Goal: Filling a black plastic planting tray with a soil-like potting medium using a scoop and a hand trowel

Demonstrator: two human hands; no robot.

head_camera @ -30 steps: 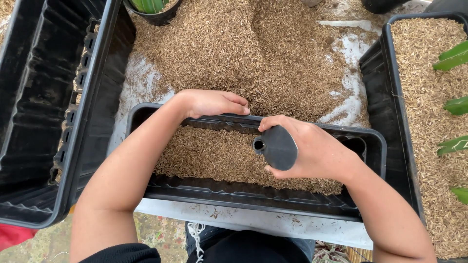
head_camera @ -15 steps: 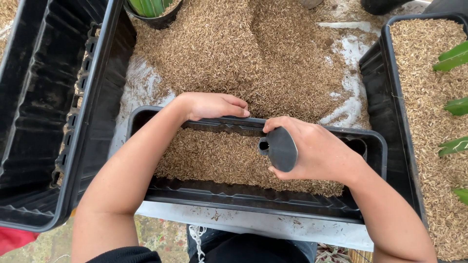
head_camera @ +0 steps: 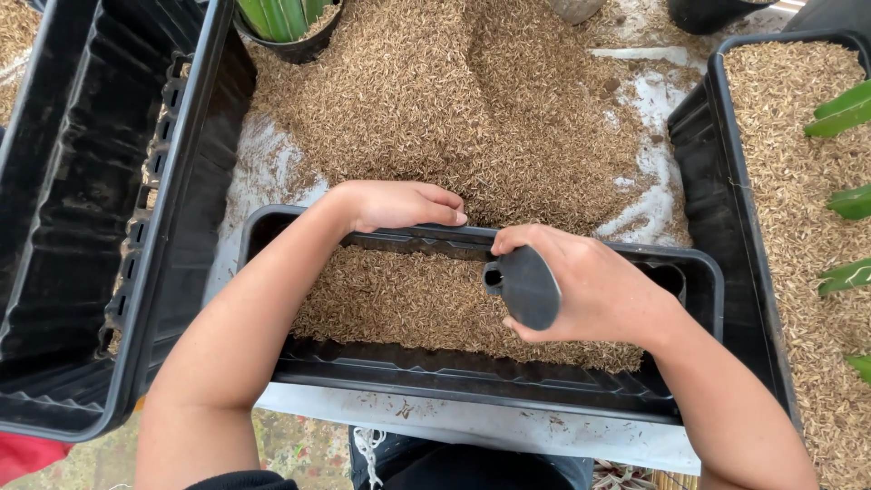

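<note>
A black rectangular planter (head_camera: 363, 372) lies in front of me, partly filled with brown rice husks (head_camera: 399, 299). My left hand (head_camera: 399, 204) rests over its far rim, fingers curled on the edge. My right hand (head_camera: 590, 290) is shut around a dark grey scoop handle (head_camera: 523, 285) with a hole at its end, held over the husks at the planter's right half. The scoop's bowl is hidden under my hand.
A big heap of rice husks (head_camera: 454, 100) lies beyond the planter on a white sheet (head_camera: 272, 172). A large empty black crate (head_camera: 82, 209) stands at the left. A husk-filled black planter (head_camera: 789, 181) with green leaves (head_camera: 839, 109) is at the right. A potted green plant (head_camera: 286, 23) is at the top.
The view shifted slightly, so the planter and both hands sit a little lower in frame. My grip on the rim and on the scoop is unchanged.
</note>
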